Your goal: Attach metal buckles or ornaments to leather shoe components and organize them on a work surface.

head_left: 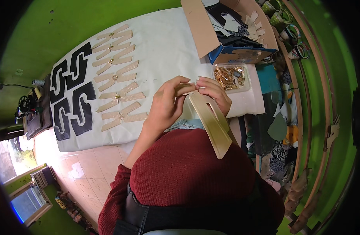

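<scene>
The left hand (168, 98) and right hand (216, 94) both pinch the upper end of a long, flat beige forked strap (208, 121), left of and nearer the body than the clear plastic tray (247, 83) of gold-coloured metal pieces (227, 75). Just beyond that tray stands an open brown-and-blue cardboard box (235, 56). Well left of the tray, beige X-shaped straps (133, 117) and black curved flat pieces (85, 58) lie on the white-covered bench (160, 47).

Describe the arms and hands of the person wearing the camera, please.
The left hand and right hand are both bare, without gloves. The left sleeve is dark red, textured knit, ending near the elbow and leaving the forearm uncovered. The right forearm is mostly hidden.
</scene>
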Tool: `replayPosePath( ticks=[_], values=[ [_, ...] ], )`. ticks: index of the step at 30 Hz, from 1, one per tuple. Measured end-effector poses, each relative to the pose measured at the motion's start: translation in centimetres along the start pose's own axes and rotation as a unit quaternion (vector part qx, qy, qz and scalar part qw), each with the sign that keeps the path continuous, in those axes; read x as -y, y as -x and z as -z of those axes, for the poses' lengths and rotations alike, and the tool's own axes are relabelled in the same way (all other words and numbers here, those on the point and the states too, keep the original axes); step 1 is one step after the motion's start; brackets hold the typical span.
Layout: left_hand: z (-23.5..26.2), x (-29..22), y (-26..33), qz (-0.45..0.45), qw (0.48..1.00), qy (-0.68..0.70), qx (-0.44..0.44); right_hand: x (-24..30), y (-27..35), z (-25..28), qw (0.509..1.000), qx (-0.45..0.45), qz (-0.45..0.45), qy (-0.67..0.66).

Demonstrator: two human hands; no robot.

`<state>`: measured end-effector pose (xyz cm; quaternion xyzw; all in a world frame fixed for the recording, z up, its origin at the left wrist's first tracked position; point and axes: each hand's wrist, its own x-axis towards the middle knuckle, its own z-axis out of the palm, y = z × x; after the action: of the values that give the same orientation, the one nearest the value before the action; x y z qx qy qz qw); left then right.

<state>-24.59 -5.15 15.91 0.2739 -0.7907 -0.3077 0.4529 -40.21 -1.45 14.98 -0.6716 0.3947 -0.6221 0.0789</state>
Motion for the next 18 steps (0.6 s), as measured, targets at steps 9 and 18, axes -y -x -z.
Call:
replayPosePath(
  ticks=[9,18],
  values=[
    [-0.9,-0.7,-0.9,-0.057,0.996,-0.072,-0.014,-0.5,1.8,-0.8,0.997,-0.058,-0.046,0.009],
    [-1.1,0.6,-0.7,0.120,0.976,-0.175,-0.039,-3.4,-0.7,0.0,0.995,-0.052,0.018,0.077]
  ],
)
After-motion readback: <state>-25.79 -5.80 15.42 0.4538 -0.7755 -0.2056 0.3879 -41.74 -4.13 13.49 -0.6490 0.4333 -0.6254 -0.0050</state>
